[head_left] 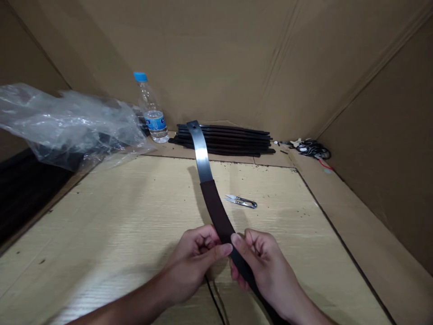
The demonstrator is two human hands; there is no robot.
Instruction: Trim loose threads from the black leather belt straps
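A long curved strip [216,210] slants up from the bottom edge, held above the table. Its far end is bare, shiny dark metal or plastic [202,153] with a hole near the tip; a dark brown ribbed sleeve covers the part nearer me. My left hand [199,250] pinches the strip's left edge, thumb on top and fingers curled beneath. On the right edge, my right hand [259,257] grips it the same way, its thumb just beyond the left one. A thin black cord [214,295] hangs below my left hand. Thread snips [241,201] lie on the table right of the strip.
Several dark strips [233,141] are stacked against the cardboard wall [219,58]. A water bottle [154,113] with a blue cap stands left of them, beside a clear plastic bag [84,126]. Tangled black cords [313,149] lie in the back right corner. Small dark scraps dot the table [135,203].
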